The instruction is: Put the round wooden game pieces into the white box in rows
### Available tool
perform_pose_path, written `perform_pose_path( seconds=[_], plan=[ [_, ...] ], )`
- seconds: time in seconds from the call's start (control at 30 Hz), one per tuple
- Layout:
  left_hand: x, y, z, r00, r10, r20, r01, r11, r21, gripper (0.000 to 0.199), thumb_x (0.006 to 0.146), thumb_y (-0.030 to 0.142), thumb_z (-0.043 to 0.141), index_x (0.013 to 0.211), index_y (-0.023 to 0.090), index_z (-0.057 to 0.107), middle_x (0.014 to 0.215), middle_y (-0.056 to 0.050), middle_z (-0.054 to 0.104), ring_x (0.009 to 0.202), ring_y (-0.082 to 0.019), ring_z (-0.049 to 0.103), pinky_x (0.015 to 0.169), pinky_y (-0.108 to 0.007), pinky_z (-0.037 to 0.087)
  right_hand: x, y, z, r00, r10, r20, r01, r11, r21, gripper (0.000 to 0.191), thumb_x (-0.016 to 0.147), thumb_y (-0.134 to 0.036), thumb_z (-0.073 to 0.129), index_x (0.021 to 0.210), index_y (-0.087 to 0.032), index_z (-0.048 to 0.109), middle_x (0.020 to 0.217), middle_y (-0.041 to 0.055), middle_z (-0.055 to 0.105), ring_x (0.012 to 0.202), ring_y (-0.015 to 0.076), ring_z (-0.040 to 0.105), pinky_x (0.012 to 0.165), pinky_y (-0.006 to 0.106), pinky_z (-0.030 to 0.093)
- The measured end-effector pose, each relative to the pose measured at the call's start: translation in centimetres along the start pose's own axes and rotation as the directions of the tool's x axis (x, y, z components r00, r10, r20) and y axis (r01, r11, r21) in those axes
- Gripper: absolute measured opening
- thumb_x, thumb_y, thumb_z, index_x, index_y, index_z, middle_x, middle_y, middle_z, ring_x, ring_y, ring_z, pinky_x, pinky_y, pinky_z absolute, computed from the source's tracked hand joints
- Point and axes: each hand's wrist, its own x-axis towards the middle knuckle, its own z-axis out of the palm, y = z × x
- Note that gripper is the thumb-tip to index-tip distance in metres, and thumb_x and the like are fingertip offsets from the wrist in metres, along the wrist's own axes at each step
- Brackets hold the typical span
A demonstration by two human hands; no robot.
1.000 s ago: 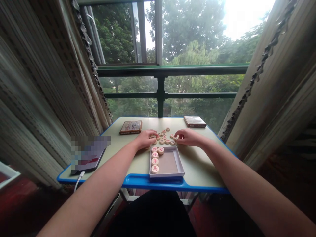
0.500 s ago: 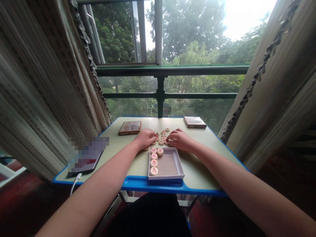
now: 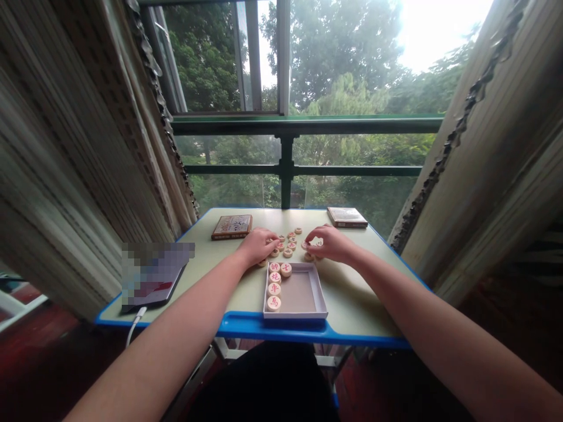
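My left hand (image 3: 258, 245) rests at the left side of a loose group of round wooden Chinese chess pieces (image 3: 288, 253). Its fingers are curled together, and whatever lies under them is hidden. On the group's right side, my right hand (image 3: 329, 243) pinches a Chinese chess piece (image 3: 304, 245) at its fingertips, with other pieces close below. Nearer to me lies a shallow white box (image 3: 324, 293). Inside it, red-lettered pieces (image 3: 274, 289) form a column along the left wall, and one more piece (image 3: 285, 269) sits beside the top one.
A flat patterned box (image 3: 231, 227) lies at the back left, and another flat box (image 3: 347, 217) at the back right. On the left edge is a dark device (image 3: 160, 284), partly blurred, with a white cable (image 3: 134, 325). The table has a blue rim (image 3: 369, 340).
My right hand has shifted right, away from the middle of the group, and a piece now shows at its fingertips. My left hand has stayed almost in place.
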Motion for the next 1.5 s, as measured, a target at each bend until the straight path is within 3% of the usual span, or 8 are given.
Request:
perform_pose_path(
  seconds=[0.17,0.27,0.33,0.5,0.67,0.9,1.1,1.5],
  plan=[
    [-0.1,0.3,-0.2,1.0,0.002,0.008,-0.002,1.0,0.001,0.025,0.078,0.034,0.052,0.083,0.018,0.072,0.088,-0.008,0.069,0.087,-0.022,0.059,0.083,-0.034,0.044,-0.1,1.3,-1.9,0.989,0.122,-0.087,-0.12,0.992,0.035,0.022,0.076,-0.035,0.057,0.083,-0.018,0.068,0.084,0.0042,0.069,0.073,0.0155,0.059,0.064,0.024,0.041],
    [-0.2,0.5,-0.3,1.0,-0.008,0.005,0.008,1.0,0.006,0.025,0.078,0.033,0.052,0.084,0.019,0.071,0.087,-0.007,0.069,0.088,-0.022,0.059,0.083,-0.033,0.044,0.0,1.9,-2.1,0.973,0.171,-0.154,-0.163,0.985,0.063,0.032,0.076,-0.04,0.057,0.098,-0.018,0.065,0.085,0.0038,0.069,0.07,0.0144,0.059,0.062,0.024,0.04],
    [-0.2,0.5,-0.4,1.0,-0.017,-0.004,0.017,1.0,0.012,0.024,0.077,0.033,0.052,0.084,0.019,0.071,0.087,-0.006,0.069,0.088,-0.021,0.059,0.084,-0.032,0.044,0.0,2.2,-2.2,0.978,0.179,-0.107,-0.173,0.983,0.065,0.036,0.076,-0.04,0.057,0.104,-0.019,0.064,0.086,0.0038,0.069,0.068,0.0135,0.058,0.06,0.023,0.04],
    [-0.3,0.5,-0.3,1.0,-0.018,0.004,0.018,0.999,0.031,0.024,0.077,0.033,0.052,0.083,0.019,0.071,0.088,-0.006,0.07,0.087,-0.021,0.059,0.083,-0.031,0.045,0.0,3.1,-2.2,0.977,0.21,0.035,-0.206,0.974,-0.089,0.022,0.073,-0.036,0.058,0.085,-0.022,0.07,0.084,0.003,0.069,0.066,0.0142,0.059,0.056,0.022,0.038],
    [-0.3,0.3,-0.2,1.0,-0.005,0.007,0.004,1.0,0.023,0.025,0.078,0.034,0.052,0.082,0.018,0.071,0.086,-0.007,0.07,0.085,-0.022,0.059,0.081,-0.033,0.044,0.3,4.5,-1.4,0.965,0.244,0.1,-0.232,0.965,-0.122,0.026,0.074,-0.028,0.057,0.095,-0.02,0.07,0.095,0.0048,0.069,0.078,0.0169,0.061,0.064,0.022,0.042],
    [-0.3,0.2,-0.1,1.0,-0.005,0.008,0.005,1.0,0.023,0.025,0.077,0.033,0.052,0.082,0.018,0.071,0.087,-0.007,0.069,0.086,-0.023,0.059,0.081,-0.034,0.044,0.1,4.1,-1.9,0.979,0.157,0.133,-0.139,0.981,-0.139,0.031,0.075,-0.025,0.056,0.104,-0.02,0.067,0.102,0.0072,0.066,0.086,0.0198,0.06,0.073,0.025,0.043],
    [-0.3,0.3,-0.1,1.0,0.026,0.017,-0.026,1.0,0.017,0.026,0.079,0.033,0.051,0.083,0.017,0.071,0.087,-0.007,0.07,0.084,-0.022,0.06,0.08,-0.033,0.045,-0.6,1.6,-2.7,0.943,-0.006,0.332,0.052,0.99,-0.13,0.026,0.068,-0.029,0.063,0.092,-0.021,0.07,0.09,0.005,0.065,0.074,0.0163,0.059,0.064,0.022,0.043],
    [-0.3,0.3,0.0,0.999,0.034,-0.001,-0.034,0.999,0.041,0.025,0.079,0.034,0.052,0.082,0.018,0.071,0.085,-0.006,0.07,0.082,-0.02,0.061,0.078,-0.031,0.045,-0.9,0.6,-2.6,0.939,0.026,0.342,-0.005,0.998,-0.061,0.024,0.065,-0.021,0.064,0.089,-0.017,0.067,0.087,0.003,0.068,0.072,0.0146,0.059,0.062,0.022,0.041]
  ],
)
